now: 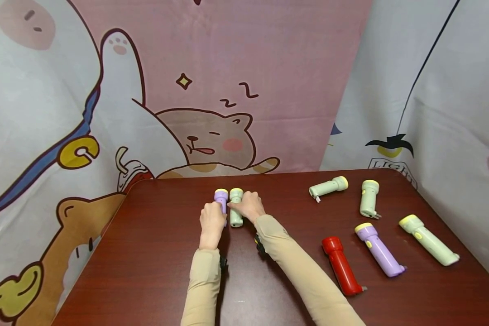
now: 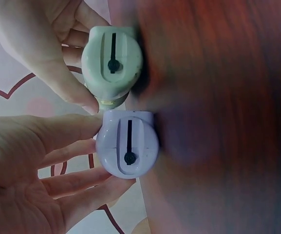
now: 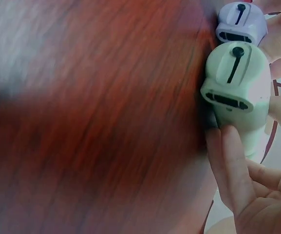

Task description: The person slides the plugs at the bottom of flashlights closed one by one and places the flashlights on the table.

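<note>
Two flashlights lie side by side near the table's far middle, heads pointing away. My left hand (image 1: pixel 212 222) holds the purple flashlight (image 1: pixel 221 196), thumb on one side and fingers on the other. Beside it, my right hand (image 1: pixel 249 206) grips the pale green flashlight (image 1: pixel 236 219), its fingers along the right side and the thumb across the top. In the left wrist view the tail ends of the purple flashlight (image 2: pixel 128 146) and green flashlight (image 2: pixel 112 63) face the camera, each with a dark slot. The right wrist view shows the green flashlight's tail (image 3: pixel 237 73) close up.
On the right of the brown table (image 1: pixel 146 258) lie a red flashlight (image 1: pixel 342 267), another purple flashlight (image 1: pixel 379 250) and three pale green flashlights (image 1: pixel 429 241), some with a small prong sticking out at the tail. A cartoon-printed cloth (image 1: pixel 269 68) hangs behind the table.
</note>
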`<state>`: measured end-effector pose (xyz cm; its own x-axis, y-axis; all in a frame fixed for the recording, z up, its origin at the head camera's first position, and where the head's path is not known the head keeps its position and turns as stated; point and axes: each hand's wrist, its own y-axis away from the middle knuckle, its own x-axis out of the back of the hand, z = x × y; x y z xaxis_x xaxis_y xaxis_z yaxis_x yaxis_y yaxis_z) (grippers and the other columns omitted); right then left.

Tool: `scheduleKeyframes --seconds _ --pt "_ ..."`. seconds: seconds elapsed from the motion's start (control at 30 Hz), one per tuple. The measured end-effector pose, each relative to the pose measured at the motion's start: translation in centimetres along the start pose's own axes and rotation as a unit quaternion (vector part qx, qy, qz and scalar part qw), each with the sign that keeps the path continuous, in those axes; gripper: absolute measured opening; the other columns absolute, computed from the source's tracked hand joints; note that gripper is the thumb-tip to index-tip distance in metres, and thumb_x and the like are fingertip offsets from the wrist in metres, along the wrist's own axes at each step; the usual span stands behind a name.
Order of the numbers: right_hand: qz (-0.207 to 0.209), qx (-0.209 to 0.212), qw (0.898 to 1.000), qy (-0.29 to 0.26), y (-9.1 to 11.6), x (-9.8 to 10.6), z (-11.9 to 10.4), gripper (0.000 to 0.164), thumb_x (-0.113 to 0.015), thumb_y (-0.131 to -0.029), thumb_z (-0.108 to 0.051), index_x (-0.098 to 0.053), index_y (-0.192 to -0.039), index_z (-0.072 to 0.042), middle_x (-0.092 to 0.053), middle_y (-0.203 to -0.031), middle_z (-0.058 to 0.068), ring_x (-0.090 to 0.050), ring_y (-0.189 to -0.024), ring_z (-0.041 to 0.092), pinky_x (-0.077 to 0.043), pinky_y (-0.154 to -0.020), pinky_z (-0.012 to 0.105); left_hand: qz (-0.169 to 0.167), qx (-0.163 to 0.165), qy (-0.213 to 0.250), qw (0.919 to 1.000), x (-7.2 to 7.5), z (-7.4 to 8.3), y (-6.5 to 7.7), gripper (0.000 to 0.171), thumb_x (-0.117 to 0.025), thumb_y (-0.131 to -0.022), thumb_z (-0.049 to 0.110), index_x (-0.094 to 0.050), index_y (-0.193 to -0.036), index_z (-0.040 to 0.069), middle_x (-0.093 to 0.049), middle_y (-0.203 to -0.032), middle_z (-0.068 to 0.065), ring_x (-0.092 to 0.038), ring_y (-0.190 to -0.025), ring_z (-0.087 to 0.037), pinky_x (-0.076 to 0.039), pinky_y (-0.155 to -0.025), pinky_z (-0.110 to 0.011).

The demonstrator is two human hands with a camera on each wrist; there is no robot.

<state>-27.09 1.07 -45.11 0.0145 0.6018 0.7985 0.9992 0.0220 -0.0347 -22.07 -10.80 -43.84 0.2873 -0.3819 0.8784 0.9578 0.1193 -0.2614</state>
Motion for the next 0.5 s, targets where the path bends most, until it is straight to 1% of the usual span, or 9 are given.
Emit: scheduleKeyframes --seconds 0.2,0.37,0.5 --pt "-0.002 -0.001 1.000 0.011 0.06 0.26 0.02 0.045 -0.072 -0.070 -0.049 -0.063 -0.072 -0.005 -0.061 -0.069 0.009 -0.061 -0.065 0.025 -0.049 -0.057 0.033 -0.010 0.004 -0.002 0.9999 0.13 0.13 -0.06 0.014 -0.074 -0.072 0.009 -0.069 -0.082 0.001 -0.066 -0.076 -0.021 -0.063 -0.066 -0.038 -0.049 -0.052 -0.044" --pt "-0.007 -0.004 1.000 0.003 0.28 0.55 -0.08 0.043 -0.070 -0.072 -0.047 -0.063 -0.071 -0.005 -0.060 -0.067 0.008 -0.058 -0.060 0.021 -0.046 -0.053 0.031 -0.016 0.004 -0.004 0.9999 0.23 0.06 -0.11 0.014 -0.074 -0.072 0.010 -0.070 -0.083 0.001 -0.066 -0.077 -0.020 -0.063 -0.067 -0.038 -0.049 -0.053 -0.044" --pt "-0.003 0.002 1.000 0.017 0.41 0.77 -0.01 0.042 -0.067 -0.075 -0.047 -0.061 -0.066 -0.007 -0.059 -0.067 0.008 -0.055 -0.058 0.020 -0.045 -0.052 0.031 -0.012 0.004 -0.004 0.9999 0.27 0.02 -0.06 0.013 -0.074 -0.072 0.010 -0.069 -0.080 0.001 -0.066 -0.076 -0.020 -0.063 -0.067 -0.038 -0.049 -0.053 -0.045"
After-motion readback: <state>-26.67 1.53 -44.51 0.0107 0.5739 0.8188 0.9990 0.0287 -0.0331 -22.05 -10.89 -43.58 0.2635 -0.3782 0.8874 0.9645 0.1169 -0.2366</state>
